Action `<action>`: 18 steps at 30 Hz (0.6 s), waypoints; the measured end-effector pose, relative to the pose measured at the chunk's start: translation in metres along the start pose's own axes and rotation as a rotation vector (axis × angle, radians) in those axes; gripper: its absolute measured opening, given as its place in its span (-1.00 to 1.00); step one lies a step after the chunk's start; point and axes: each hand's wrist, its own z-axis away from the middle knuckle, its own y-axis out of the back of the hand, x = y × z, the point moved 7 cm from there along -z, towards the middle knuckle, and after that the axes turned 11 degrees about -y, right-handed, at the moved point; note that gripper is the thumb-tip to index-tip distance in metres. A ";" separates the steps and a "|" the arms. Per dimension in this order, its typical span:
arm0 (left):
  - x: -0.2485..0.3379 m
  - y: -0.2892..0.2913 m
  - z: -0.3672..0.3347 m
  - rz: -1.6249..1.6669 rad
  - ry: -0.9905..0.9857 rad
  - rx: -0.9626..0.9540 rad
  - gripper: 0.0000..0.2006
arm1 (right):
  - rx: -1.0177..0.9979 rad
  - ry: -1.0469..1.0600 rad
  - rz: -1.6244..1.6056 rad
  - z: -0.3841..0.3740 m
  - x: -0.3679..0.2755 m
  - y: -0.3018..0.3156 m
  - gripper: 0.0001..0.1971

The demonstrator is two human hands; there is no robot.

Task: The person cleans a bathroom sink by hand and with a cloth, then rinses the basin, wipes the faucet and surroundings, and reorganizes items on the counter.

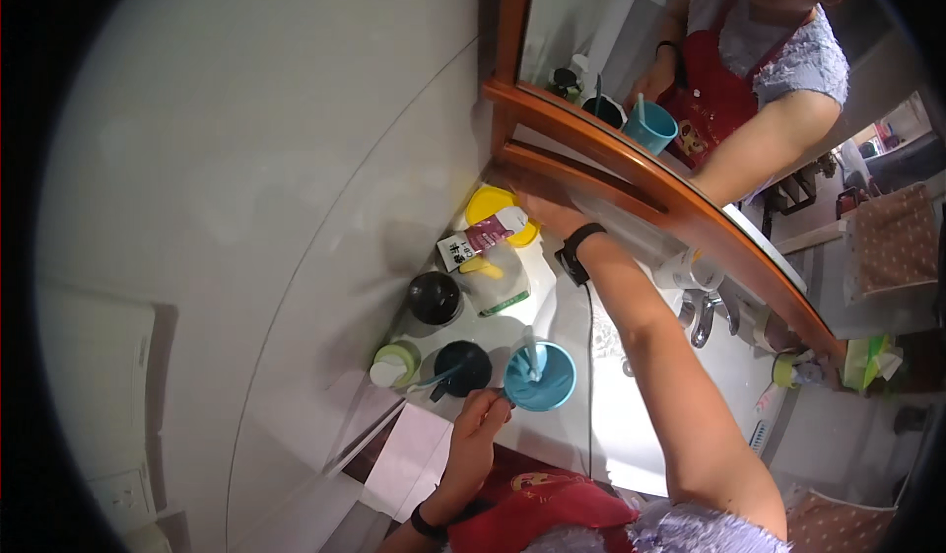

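My left hand [477, 431] is closed round the handle of a light blue mug [541, 377], which it holds over the counter's edge by the sink. A pale stick-like item [533, 353], perhaps a toothbrush, stands inside the mug. My right hand [552, 208] reaches to the back corner under the mirror, beside a round yellow lid [490, 203]. Its fingers are in shadow and partly out of sight. A white and purple packet [482, 239] lies across the yellow lid. Left of the blue mug sits a dark mug [462, 368] with a blue handle-like stick in it.
A black round container [435, 298] and a green bottle [396, 364] with a white cap stand along the left wall. The white sink [636, 420] and metal faucet [704, 318] are under my right arm. A wood-framed mirror [591, 164] overhangs the counter.
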 end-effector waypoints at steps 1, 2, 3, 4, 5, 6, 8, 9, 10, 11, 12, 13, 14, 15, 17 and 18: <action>-0.001 -0.001 -0.002 0.028 0.015 0.011 -0.84 | 0.074 0.101 -0.075 0.001 0.001 0.009 -0.63; 0.001 0.002 -0.002 0.025 0.027 0.011 -0.84 | 0.136 0.202 -0.161 0.008 -0.004 0.012 -0.63; 0.005 0.003 -0.004 0.003 0.034 0.007 -0.84 | 0.128 0.193 -0.164 0.012 -0.002 0.009 -0.63; 0.007 0.002 -0.005 -0.018 0.042 0.002 -0.84 | 0.115 0.157 -0.123 0.015 0.001 0.004 -0.63; 0.009 0.000 -0.007 -0.020 0.046 -0.004 -0.84 | 0.111 0.123 -0.079 0.014 0.003 0.004 -0.62; 0.011 -0.003 -0.008 0.003 0.029 -0.012 -0.84 | 0.107 0.089 -0.034 0.014 0.007 0.005 -0.62; 0.013 -0.017 -0.014 0.039 0.014 -0.049 -0.84 | 0.194 0.147 0.021 0.026 0.043 0.009 -0.61; 0.012 -0.015 -0.014 0.032 0.032 -0.044 -0.83 | 0.260 0.231 0.052 0.040 0.041 0.012 -0.59; 0.011 -0.014 -0.013 0.026 0.049 -0.039 -0.82 | 0.246 0.235 0.235 0.052 0.044 0.008 -0.53; 0.014 -0.015 -0.012 0.026 0.051 -0.038 -0.82 | 0.243 0.234 0.234 0.066 0.041 0.012 -0.53; 0.015 -0.019 -0.012 0.039 0.064 -0.035 -0.82 | 0.311 0.221 0.348 0.079 0.044 0.017 -0.54; 0.014 -0.022 -0.012 0.052 0.076 -0.031 -0.81 | 0.379 0.208 0.462 0.090 0.046 0.023 -0.55; 0.014 -0.023 -0.013 0.050 0.077 -0.046 -0.81 | 0.381 0.203 0.466 0.096 0.050 0.027 -0.55; 0.015 -0.027 -0.013 0.051 0.077 -0.051 -0.81 | 0.349 0.111 0.415 0.099 0.059 0.032 -0.55; 0.018 -0.032 -0.012 0.020 0.062 -0.062 -0.81 | 0.317 0.020 0.361 0.110 0.072 0.039 -0.55; 0.018 -0.033 -0.010 0.020 0.063 -0.061 -0.81 | 0.290 -0.047 0.319 0.118 0.082 0.042 -0.56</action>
